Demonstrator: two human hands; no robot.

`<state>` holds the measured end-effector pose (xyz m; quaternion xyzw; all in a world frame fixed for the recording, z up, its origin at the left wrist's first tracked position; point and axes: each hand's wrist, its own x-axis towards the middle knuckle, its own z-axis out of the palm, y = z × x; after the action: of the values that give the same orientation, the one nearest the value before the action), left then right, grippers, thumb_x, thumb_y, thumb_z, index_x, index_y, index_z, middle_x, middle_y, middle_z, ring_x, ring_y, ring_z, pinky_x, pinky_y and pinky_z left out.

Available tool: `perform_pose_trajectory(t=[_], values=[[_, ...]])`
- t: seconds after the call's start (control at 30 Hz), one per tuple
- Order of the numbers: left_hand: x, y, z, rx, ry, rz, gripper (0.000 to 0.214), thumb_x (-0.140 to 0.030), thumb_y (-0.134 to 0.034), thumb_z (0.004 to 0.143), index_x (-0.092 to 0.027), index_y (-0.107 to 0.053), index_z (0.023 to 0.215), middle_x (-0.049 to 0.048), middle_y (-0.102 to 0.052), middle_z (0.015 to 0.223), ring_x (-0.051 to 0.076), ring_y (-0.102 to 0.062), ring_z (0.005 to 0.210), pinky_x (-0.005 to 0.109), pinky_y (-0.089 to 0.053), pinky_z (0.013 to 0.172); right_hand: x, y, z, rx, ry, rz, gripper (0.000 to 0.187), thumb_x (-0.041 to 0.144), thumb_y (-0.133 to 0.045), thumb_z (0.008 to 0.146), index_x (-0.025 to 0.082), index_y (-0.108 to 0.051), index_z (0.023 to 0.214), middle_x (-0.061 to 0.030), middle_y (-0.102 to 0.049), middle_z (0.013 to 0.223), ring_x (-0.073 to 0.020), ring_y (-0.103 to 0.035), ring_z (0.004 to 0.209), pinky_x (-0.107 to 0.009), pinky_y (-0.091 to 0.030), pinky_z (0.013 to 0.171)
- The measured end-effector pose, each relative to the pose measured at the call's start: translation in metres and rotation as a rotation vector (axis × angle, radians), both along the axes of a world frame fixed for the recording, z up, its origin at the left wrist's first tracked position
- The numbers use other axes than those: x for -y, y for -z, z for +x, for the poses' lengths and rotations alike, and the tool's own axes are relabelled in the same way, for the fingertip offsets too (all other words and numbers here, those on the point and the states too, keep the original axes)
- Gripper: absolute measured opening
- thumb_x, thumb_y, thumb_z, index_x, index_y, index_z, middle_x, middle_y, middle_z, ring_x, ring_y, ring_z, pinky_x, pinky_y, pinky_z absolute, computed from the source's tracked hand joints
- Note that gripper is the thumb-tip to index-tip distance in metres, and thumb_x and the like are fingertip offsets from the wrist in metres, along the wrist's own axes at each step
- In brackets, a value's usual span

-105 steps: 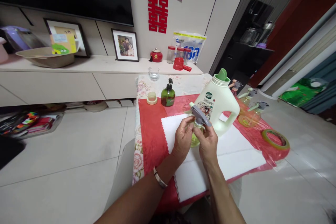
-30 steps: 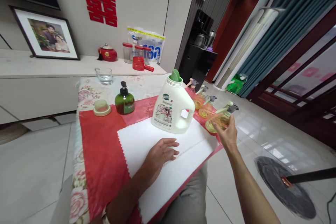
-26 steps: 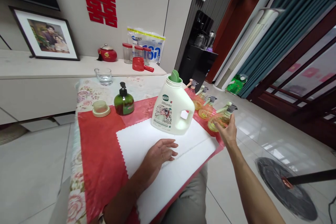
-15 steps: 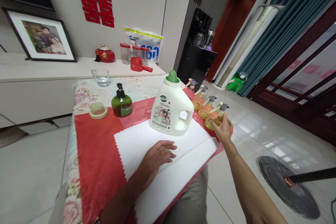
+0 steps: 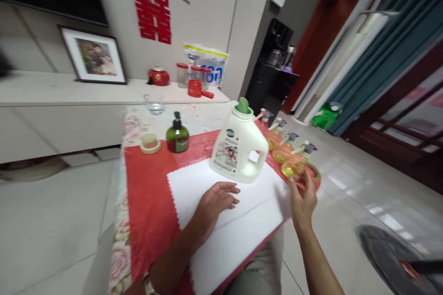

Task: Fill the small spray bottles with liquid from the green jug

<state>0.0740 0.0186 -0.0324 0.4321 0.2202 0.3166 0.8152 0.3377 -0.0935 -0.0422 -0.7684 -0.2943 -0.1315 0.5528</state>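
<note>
Four spray bottles [image 5: 281,153] with grey heads and pale nozzles stand in a slanting row along the right side of a table [image 5: 180,109]. The person's right hand [image 5: 303,200] is just in front of the nearest bottle [image 5: 291,165], which stands upright and holds yellowish liquid. Thumb and fingers are parted and appear to grip nothing; blur hides whether a fingertip touches the bottle. A roll of tape [image 5: 316,173] lies beyond that hand, partly covered by it.

The left hand [image 5: 214,203] is over a white sheet [image 5: 235,242] with a scalloped edge. Its fingers are loosely spread, slightly bent, with nothing held; whether it rests on the sheet cannot be told. A bracelet [image 5: 148,284] circles that wrist.

On the sheet's far part stands a large white jug [image 5: 240,145], upright, with a green piece [image 5: 243,106] in its mouth. To its left, on a red cloth [image 5: 148,203], are a green pump bottle [image 5: 177,140] with a black top and a pale cap [image 5: 150,144]. A floral tablecloth [image 5: 120,258] shows underneath, and a clear glass cup [image 5: 155,108] sits near the far edge.

Behind, a low cabinet [image 5: 69,117] carries a framed photo [image 5: 97,59], a red pot [image 5: 159,77], red-lidded jars [image 5: 182,75] and a red scoop [image 5: 194,88].
</note>
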Motion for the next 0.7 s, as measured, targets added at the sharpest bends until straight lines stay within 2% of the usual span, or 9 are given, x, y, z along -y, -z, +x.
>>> perform_pose_trajectory(t=[0.07, 0.13, 0.17, 0.27, 0.33, 0.43, 0.53, 0.6, 0.7], values=[[-0.001, -0.007, 0.0, -0.026, -0.129, 0.019, 0.031, -0.031, -0.074, 0.076, -0.019, -0.067, 0.104, 0.0081, -0.071, 0.104, 0.018, -0.066, 0.083, 0.033, -0.049, 0.077, -0.002, 0.007, -0.032, -0.115, -0.097, 0.074, 0.073, 0.059, -0.066, 0.081, 0.014, -0.055, 0.138, -0.0129, -0.062, 0.117, -0.0211, -0.06, 0.096, -0.034, -0.052, 0.079], [-0.008, -0.016, -0.003, -0.065, -0.276, 0.094, 0.032, -0.026, -0.073, 0.075, -0.019, -0.065, 0.106, 0.0081, -0.07, 0.106, 0.018, -0.065, 0.084, 0.033, -0.049, 0.077, -0.007, 0.014, -0.056, -0.221, -0.211, 0.137, 0.068, 0.057, -0.069, 0.08, 0.015, -0.059, 0.133, -0.0087, -0.064, 0.105, -0.0137, -0.056, 0.074, -0.029, -0.05, 0.067], [-0.015, -0.021, -0.007, -0.1, -0.394, 0.148, 0.031, -0.025, -0.073, 0.075, -0.019, -0.064, 0.104, 0.0081, -0.069, 0.104, 0.018, -0.064, 0.084, 0.032, -0.049, 0.077, -0.01, 0.017, -0.064, -0.268, -0.242, 0.173, 0.068, 0.057, -0.07, 0.079, 0.016, -0.06, 0.132, -0.0071, -0.063, 0.102, -0.0111, -0.053, 0.067, -0.028, -0.048, 0.063], [-0.047, -0.037, -0.026, -0.205, -0.788, 0.389, 0.037, -0.023, -0.074, 0.074, -0.021, -0.061, 0.109, 0.0081, -0.066, 0.109, 0.022, -0.062, 0.103, 0.035, -0.048, 0.087, -0.019, 0.022, -0.075, -0.52, -0.294, 0.258, 0.066, 0.052, -0.08, 0.07, 0.018, -0.064, 0.125, -0.0049, -0.061, 0.096, -0.0086, -0.051, 0.062, -0.024, -0.044, 0.055], [-0.078, -0.045, -0.041, -0.252, -0.926, 0.539, 0.05, -0.023, -0.075, 0.075, -0.022, -0.056, 0.122, 0.0091, -0.06, 0.121, 0.024, -0.058, 0.115, 0.039, -0.046, 0.099, -0.023, 0.023, -0.077, -0.665, -0.303, 0.318, 0.067, 0.047, -0.086, 0.063, 0.018, -0.067, 0.12, -0.0044, -0.061, 0.094, -0.0084, -0.051, 0.062, -0.022, -0.043, 0.051], [-0.129, -0.049, -0.052, -0.467, -0.969, 0.711, 0.074, -0.02, -0.081, 0.067, -0.02, -0.045, 0.132, 0.012, -0.049, 0.133, 0.03, -0.047, 0.131, 0.046, -0.039, 0.111, -0.024, 0.022, -0.078, -0.783, -0.306, 0.388, 0.071, 0.042, -0.091, 0.056, 0.017, -0.067, 0.118, -0.0033, -0.059, 0.091, -0.0073, -0.05, 0.062, -0.02, -0.043, 0.05], [-0.172, -0.044, -0.047, -0.843, -0.825, 0.803, 0.093, -0.019, -0.08, 0.066, -0.015, -0.028, 0.143, 0.017, -0.039, 0.142, 0.033, -0.036, 0.143, 0.047, -0.031, 0.118, -0.024, 0.024, -0.078, -0.785, -0.312, 0.386, 0.075, 0.042, -0.091, 0.057, 0.015, -0.065, 0.122, -0.0019, -0.057, 0.09, -0.0059, -0.049, 0.063, -0.017, -0.043, 0.05], [-0.19, -0.038, -0.039, -0.883, -0.782, 0.806, 0.1, -0.018, -0.082, 0.062, -0.012, -0.026, 0.144, 0.0189, -0.039, 0.142, 0.035, -0.034, 0.144, 0.046, -0.031, 0.118, -0.024, 0.027, -0.078, -0.786, -0.323, 0.393, 0.076, 0.043, -0.091, 0.059, 0.015, -0.064, 0.124, -0.0012, -0.056, 0.09, -0.0057, -0.049, 0.063, -0.016, -0.042, 0.05], [-0.203, -0.027, -0.029, -0.91, -0.754, 0.779, 0.099, -0.016, -0.082, 0.06, -0.01, -0.027, 0.142, 0.0207, -0.043, 0.137, 0.038, -0.039, 0.14, 0.047, -0.035, 0.115, -0.024, 0.03, -0.076, -0.811, -0.332, 0.4, 0.08, 0.045, -0.092, 0.057, 0.015, -0.063, 0.124, -0.0008, -0.056, 0.092, -0.0055, -0.049, 0.064, -0.016, -0.043, 0.05]])
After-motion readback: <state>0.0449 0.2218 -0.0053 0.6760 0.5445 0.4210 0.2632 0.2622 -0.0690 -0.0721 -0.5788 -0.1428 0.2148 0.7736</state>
